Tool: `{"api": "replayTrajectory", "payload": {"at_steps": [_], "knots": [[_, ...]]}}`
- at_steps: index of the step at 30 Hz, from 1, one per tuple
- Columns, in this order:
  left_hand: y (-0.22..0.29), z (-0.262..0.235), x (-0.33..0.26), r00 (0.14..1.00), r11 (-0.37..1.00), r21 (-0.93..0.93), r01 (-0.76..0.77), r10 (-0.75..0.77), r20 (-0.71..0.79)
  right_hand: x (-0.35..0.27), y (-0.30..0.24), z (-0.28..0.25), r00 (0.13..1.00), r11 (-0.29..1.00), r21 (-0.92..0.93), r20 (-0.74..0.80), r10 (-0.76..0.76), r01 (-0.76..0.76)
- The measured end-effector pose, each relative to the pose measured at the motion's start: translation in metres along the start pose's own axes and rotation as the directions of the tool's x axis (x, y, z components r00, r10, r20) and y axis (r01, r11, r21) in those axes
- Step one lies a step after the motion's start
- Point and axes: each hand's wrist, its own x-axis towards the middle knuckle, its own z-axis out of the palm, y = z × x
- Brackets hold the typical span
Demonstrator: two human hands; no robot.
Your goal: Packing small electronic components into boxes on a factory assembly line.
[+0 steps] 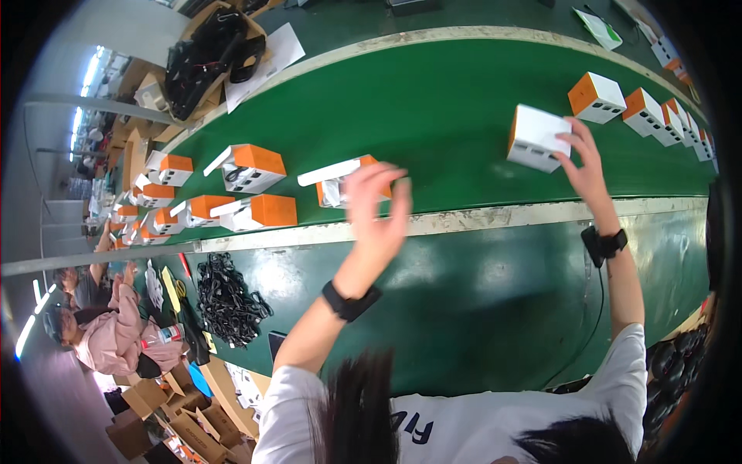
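Nearest is a glossy green worktop. The left hand, fingers spread, is at an open carton; the right hand grips a boxy white carton, perhaps lifted off smooth green belting. Beyond, heaped black items.

A tangled pile of black cables lies on the near green surface, with yellow-handled scissors beyond its left side. At the upper left, bulky black items fill a cardboard carton next to a white sheet; a green-and-white packet lies at the upper right. A co-worker in pink sits at the left, above opened brown boxes.
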Motion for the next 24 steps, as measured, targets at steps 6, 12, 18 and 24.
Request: {"api": "replayTrajectory", "payload": {"at_steps": [6, 12, 18, 24], "knots": [[-0.039, -0.059, -0.038, 0.907, 0.904, 0.096, 0.417, -0.408, -0.099, 0.019, 0.081, -0.016, 0.986, 0.984, 0.124, -0.091, 0.143, -0.131], [-0.061, -0.059, -0.049, 0.938, 0.892, 0.345, 0.293, -0.337, 0.074, 0.011, -0.005, -0.002, 0.97, 0.891, -0.451, -0.235, -0.057, -0.056], [-0.068, -0.065, -0.045, 0.946, 0.897, 0.378, 0.228, -0.296, 0.134, 0.026, -0.192, 0.131, 0.975, 0.86, 0.467, 0.17, 0.139, -0.204], [-0.064, -0.055, -0.022, 0.941, 0.929, 0.166, 0.331, -0.338, 0.018, 0.041, -0.243, 0.2, 0.986, 0.954, 0.249, 0.031, 0.164, -0.167]]}}
